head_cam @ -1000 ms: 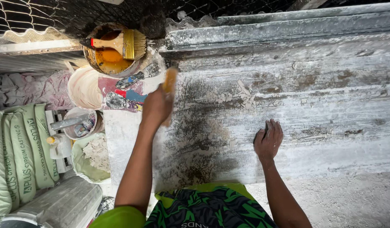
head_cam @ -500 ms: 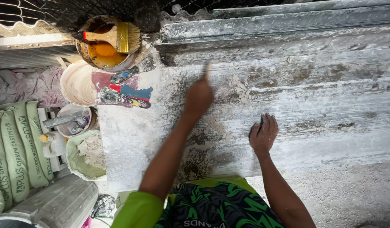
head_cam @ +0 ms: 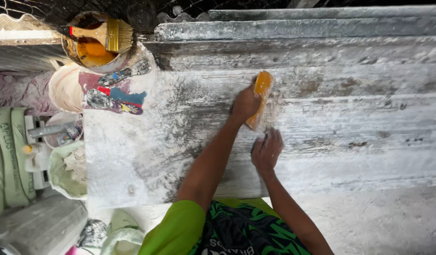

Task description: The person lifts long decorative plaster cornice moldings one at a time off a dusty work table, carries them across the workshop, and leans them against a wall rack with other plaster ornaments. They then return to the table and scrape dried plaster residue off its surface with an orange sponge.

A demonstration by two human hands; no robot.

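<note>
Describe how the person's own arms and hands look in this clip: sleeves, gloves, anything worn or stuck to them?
Both arms are bare from the shoulder down, with no gloves, watch or rings visible. The left hand and right hand carry a light coat of pale dust. A bright green short sleeve covers the left shoulder. The front of the garment is black with a green pattern.

Orange block (head_cam: 261, 97) half behind left hand (head_cam: 245, 105)

A person's left hand (head_cam: 245, 105) grips an orange sanding block (head_cam: 260, 97) against a dusty grey moulded slab (head_cam: 350, 104), right hand (head_cam: 266, 151) resting flat just below it.
</note>
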